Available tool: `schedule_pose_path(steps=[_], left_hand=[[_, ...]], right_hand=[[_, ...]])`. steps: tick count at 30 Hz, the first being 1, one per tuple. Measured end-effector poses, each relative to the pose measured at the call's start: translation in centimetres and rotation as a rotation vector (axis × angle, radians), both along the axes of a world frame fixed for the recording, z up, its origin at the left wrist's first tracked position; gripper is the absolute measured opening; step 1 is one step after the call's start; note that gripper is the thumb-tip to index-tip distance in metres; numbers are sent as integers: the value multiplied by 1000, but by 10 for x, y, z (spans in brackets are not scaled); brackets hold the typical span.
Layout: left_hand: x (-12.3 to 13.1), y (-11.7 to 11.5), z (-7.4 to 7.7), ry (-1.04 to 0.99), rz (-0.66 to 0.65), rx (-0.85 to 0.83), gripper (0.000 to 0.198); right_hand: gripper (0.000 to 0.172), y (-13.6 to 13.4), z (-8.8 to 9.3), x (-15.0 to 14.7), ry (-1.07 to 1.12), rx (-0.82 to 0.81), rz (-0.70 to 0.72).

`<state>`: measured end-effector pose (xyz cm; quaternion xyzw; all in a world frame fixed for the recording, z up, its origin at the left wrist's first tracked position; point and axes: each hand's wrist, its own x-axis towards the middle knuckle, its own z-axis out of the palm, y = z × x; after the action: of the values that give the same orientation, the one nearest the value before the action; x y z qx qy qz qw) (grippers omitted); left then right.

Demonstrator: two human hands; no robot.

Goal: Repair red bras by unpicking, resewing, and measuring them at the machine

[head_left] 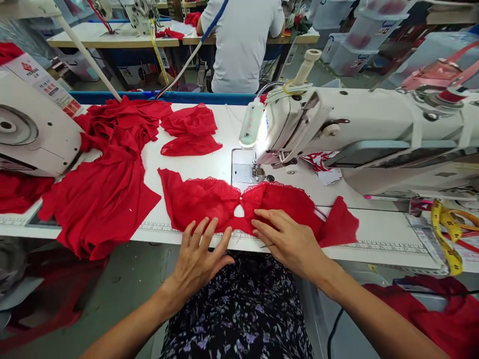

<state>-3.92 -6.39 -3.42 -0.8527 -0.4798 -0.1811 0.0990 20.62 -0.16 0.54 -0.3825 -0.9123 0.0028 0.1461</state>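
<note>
A red lace bra (282,196) lies spread flat along the front of the white sewing table, with a small gap at its centre. My left hand (202,254) rests with fingers spread on the lower edge of the left cup. Across the lower edge of the right cup lie the stretched fingers of my right hand (288,239). A thin dark line shows under that hand; what it is I cannot make out. Just behind the bra's centre are the presser foot (258,173) and metal plate of the sewing machine (299,119).
Red fabric (108,179) is heaped on the left beside another machine (33,124). Folded red pieces (190,129) lie behind the bra. A printed ruler (389,247) runs along the table's front edge. At right hangs a yellow tape measure (445,229). A person (245,45) sits ahead.
</note>
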Motion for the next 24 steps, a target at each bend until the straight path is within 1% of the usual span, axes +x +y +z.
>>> schedule_pose_path(steps=[3, 6, 7, 9, 11, 12, 14, 16, 17, 19, 22, 24], left_hand=[[2, 1, -4, -29, -28, 20, 54], [3, 3, -5, -19, -30, 16, 52], [2, 3, -5, -14, -19, 14, 52], [2, 3, -3, -8, 7, 7, 53], [2, 3, -2, -7, 26, -3, 54], [2, 3, -2, -5, 26, -7, 54], [3, 4, -2, 11, 0, -2, 53], [5, 7, -3, 26, -44, 14, 50], [6, 9, -4, 25, -60, 19, 49], [7, 11, -5, 0, -62, 16, 48], [8, 13, -6, -39, -46, -16, 49], [8, 13, -6, -50, -47, -33, 49]], right_hand=[[29, 5, 8, -12, -1, -20, 80], [30, 17, 9, -28, -80, -56, 144], [29, 21, 8, -31, -106, -51, 137], [28, 27, 5, -32, -130, -12, 69], [28, 28, 3, -29, -91, 17, -5], [28, 28, 3, -28, -61, 11, -8], [28, 26, 3, -26, -18, -41, 65], [28, 26, 3, -27, -25, -102, 149], [29, 27, 3, -28, -36, -121, 161], [27, 32, 3, -30, -38, -131, 105], [22, 38, 2, -30, 44, -121, -2], [21, 39, 1, -28, 111, -144, 34]])
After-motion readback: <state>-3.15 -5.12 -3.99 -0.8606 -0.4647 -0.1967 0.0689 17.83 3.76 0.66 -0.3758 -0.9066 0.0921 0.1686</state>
